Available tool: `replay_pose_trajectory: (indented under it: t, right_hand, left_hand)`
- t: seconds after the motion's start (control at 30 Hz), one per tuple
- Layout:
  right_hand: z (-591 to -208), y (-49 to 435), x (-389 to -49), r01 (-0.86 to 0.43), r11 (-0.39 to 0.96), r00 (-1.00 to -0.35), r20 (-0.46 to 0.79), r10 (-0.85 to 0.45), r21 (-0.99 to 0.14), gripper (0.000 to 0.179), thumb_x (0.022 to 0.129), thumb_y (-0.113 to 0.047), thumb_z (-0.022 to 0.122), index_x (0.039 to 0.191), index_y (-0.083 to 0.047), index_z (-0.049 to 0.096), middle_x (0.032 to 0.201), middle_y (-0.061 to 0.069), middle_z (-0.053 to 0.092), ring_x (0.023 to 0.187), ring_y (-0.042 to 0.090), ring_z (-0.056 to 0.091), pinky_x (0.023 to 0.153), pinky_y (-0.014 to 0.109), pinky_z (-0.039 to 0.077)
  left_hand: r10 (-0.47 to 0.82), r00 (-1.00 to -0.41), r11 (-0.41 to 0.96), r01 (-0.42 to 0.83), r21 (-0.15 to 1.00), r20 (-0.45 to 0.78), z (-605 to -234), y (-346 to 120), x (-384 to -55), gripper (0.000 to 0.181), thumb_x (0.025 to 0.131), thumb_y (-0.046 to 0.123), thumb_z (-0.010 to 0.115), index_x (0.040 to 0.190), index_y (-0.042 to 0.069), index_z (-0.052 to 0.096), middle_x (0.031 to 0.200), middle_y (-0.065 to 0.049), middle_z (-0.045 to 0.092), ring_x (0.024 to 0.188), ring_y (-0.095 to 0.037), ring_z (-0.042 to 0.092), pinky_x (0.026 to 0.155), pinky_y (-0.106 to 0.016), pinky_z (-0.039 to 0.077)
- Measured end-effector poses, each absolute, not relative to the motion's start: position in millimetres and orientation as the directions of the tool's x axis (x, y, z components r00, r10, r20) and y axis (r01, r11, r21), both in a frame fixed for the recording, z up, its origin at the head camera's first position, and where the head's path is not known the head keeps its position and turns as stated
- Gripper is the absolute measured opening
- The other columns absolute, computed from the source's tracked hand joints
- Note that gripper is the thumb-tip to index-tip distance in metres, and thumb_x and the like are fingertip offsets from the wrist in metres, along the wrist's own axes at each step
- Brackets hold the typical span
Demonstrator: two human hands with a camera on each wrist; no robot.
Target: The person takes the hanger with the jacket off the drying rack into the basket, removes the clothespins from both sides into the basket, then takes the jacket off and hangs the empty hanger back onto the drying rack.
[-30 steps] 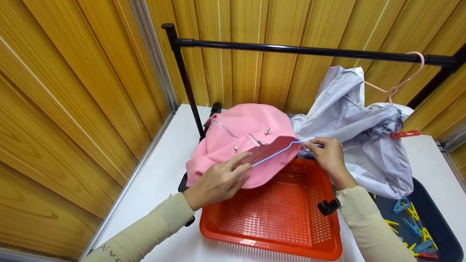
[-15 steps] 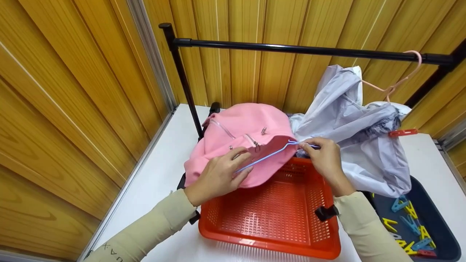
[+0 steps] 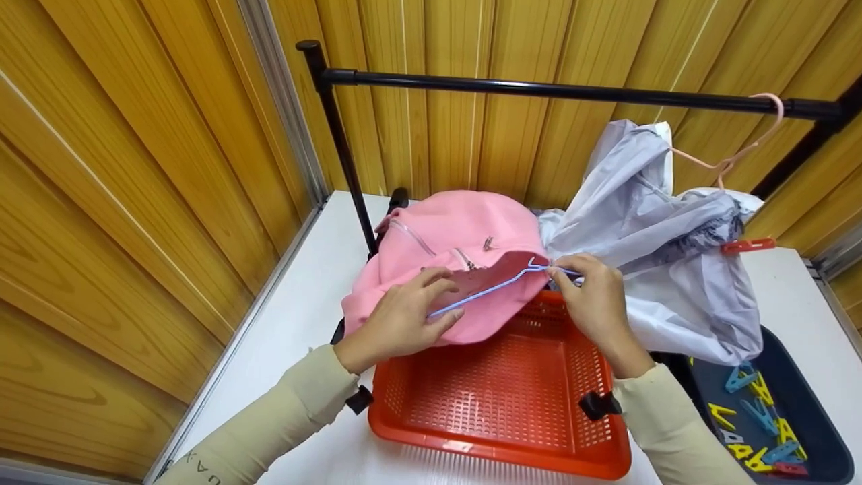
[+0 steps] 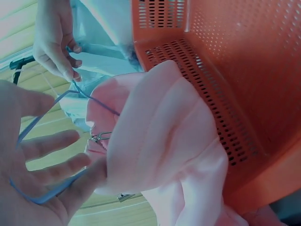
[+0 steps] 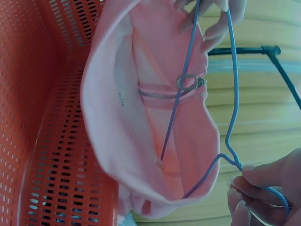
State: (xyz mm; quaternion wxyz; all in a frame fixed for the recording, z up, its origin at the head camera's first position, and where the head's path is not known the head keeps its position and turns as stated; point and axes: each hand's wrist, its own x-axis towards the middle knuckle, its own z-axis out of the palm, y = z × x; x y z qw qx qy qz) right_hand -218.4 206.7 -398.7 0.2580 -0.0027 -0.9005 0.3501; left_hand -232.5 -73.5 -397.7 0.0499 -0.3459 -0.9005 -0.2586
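A pink garment [image 3: 465, 219] with zips is draped at the back edge of the red basket [image 3: 498, 404], its opening facing me. Part of a thin blue hanger [image 3: 481, 294] lies inside that opening. My right hand [image 3: 596, 296] pinches the hanger near its hook, seen closer in the right wrist view [image 5: 263, 193]. At the opening's left side is my left hand [image 3: 404, 313], fingers extended and spread. In the left wrist view the hanger's bent end [image 4: 44, 197] crosses that hand's fingers, which touch the pink cloth. Cloth hides the hanger's far end.
Above runs a black rack rail [image 3: 539, 89]. A grey-white garment [image 3: 673, 256] with a red clothespin [image 3: 749, 246] hangs from a pink hanger [image 3: 761, 138]. A dark tray [image 3: 818, 411] at right holds several clothespins. Wooden panels [image 3: 135, 168] stand behind and at left.
My right hand has shifted slightly left, bringing the hanger further across the garment's opening. My left fingers have come over the hanger's left end.
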Motion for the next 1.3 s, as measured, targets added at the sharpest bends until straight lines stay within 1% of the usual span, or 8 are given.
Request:
replay_pose_trajectory:
  t: [0.23, 0.3, 0.47, 0.53, 0.7, 0.9, 1.07, 1.3]
  right_hand:
    - [-393.3, 196.7, -212.6, -0.221, 0.750, -0.849, 0.502, 0.166, -0.623, 0.008, 0.083, -0.006, 0.073, 0.089, -0.001, 0.075, 0.092, 0.012, 0.073, 0.092, 0.031, 0.068, 0.084, 0.042, 0.046]
    - [-391.5, 194.3, -211.0, -0.233, 0.752, -0.844, 0.513, 0.160, -0.617, 0.007, 0.083, -0.006, 0.073, 0.088, -0.002, 0.075, 0.093, 0.010, 0.072, 0.092, 0.029, 0.068, 0.082, 0.035, 0.045]
    - [-386.0, 189.2, -208.3, -0.276, 0.718, -0.834, 0.531, 0.152, -0.639, 0.010, 0.083, -0.006, 0.072, 0.093, -0.002, 0.075, 0.104, 0.008, 0.068, 0.087, 0.021, 0.068, 0.071, 0.005, 0.043]
    - [-383.7, 188.3, -208.0, -0.283, 0.701, -0.830, 0.533, 0.164, -0.655, 0.017, 0.083, -0.006, 0.073, 0.100, -0.003, 0.073, 0.111, 0.009, 0.065, 0.085, 0.020, 0.068, 0.067, 0.000, 0.042]
    - [-380.5, 188.3, -208.6, -0.252, 0.683, -0.832, 0.514, 0.208, -0.685, 0.045, 0.083, -0.009, 0.074, 0.125, -0.006, 0.060, 0.127, 0.009, 0.056, 0.080, 0.017, 0.064, 0.062, 0.006, 0.044]
    - [-381.9, 189.5, -209.8, -0.202, 0.652, -0.860, 0.451, 0.239, -0.731, 0.074, 0.083, -0.013, 0.074, 0.146, -0.007, 0.036, 0.138, 0.009, 0.050, 0.082, 0.011, 0.062, 0.061, 0.012, 0.045]
    - [-385.7, 191.6, -211.8, -0.162, 0.632, -0.888, 0.391, 0.241, -0.758, 0.079, 0.085, -0.015, 0.073, 0.150, -0.007, 0.028, 0.144, 0.012, 0.046, 0.087, 0.018, 0.065, 0.061, 0.008, 0.044]
    - [-390.9, 195.5, -214.6, -0.161, 0.645, -0.903, 0.375, 0.209, -0.747, 0.072, 0.086, -0.014, 0.072, 0.146, -0.005, 0.034, 0.143, 0.013, 0.047, 0.088, 0.025, 0.067, 0.066, 0.008, 0.041]
  left_hand:
    - [0.595, -0.773, 0.594, 0.607, 0.528, 0.220, -393.0, -82.1, -234.5, 0.034, 0.092, 0.040, 0.062, 0.120, 0.020, 0.065, 0.132, 0.004, 0.057, 0.117, -0.013, 0.058, 0.099, -0.035, 0.048]
    - [0.605, -0.769, 0.583, 0.605, 0.542, 0.208, -391.2, -85.0, -234.8, 0.033, 0.093, 0.039, 0.061, 0.119, 0.020, 0.066, 0.132, 0.004, 0.057, 0.119, -0.013, 0.057, 0.100, -0.035, 0.047]
    - [0.648, -0.735, 0.545, 0.629, 0.553, 0.198, -386.9, -92.4, -234.1, 0.028, 0.096, 0.036, 0.058, 0.111, 0.017, 0.072, 0.128, 0.000, 0.061, 0.117, -0.014, 0.058, 0.098, -0.035, 0.049]
    - [0.664, -0.720, 0.525, 0.641, 0.561, 0.201, -385.5, -94.8, -233.0, 0.025, 0.097, 0.033, 0.057, 0.104, 0.015, 0.074, 0.122, -0.001, 0.064, 0.112, -0.013, 0.060, 0.095, -0.034, 0.050]
    - [0.666, -0.718, 0.493, 0.627, 0.604, 0.202, -381.0, -99.9, -228.7, 0.021, 0.097, 0.028, 0.057, 0.092, 0.017, 0.072, 0.105, 0.005, 0.066, 0.096, -0.008, 0.059, 0.086, -0.033, 0.052]
    - [0.645, -0.741, 0.481, 0.583, 0.654, 0.186, -374.7, -106.9, -221.1, 0.020, 0.098, 0.029, 0.056, 0.088, 0.019, 0.071, 0.106, 0.007, 0.064, 0.102, -0.007, 0.057, 0.094, -0.034, 0.050]
    - [0.628, -0.753, 0.444, 0.554, 0.704, 0.196, -371.6, -113.7, -217.9, 0.023, 0.098, 0.027, 0.055, 0.089, 0.014, 0.070, 0.101, 0.003, 0.066, 0.098, -0.008, 0.058, 0.091, -0.032, 0.050]
    - [0.604, -0.786, 0.396, 0.441, 0.805, 0.133, -367.7, -127.4, -213.9, 0.022, 0.100, 0.023, 0.052, 0.098, 0.010, 0.069, 0.086, -0.001, 0.064, 0.083, -0.012, 0.061, 0.075, -0.028, 0.053]
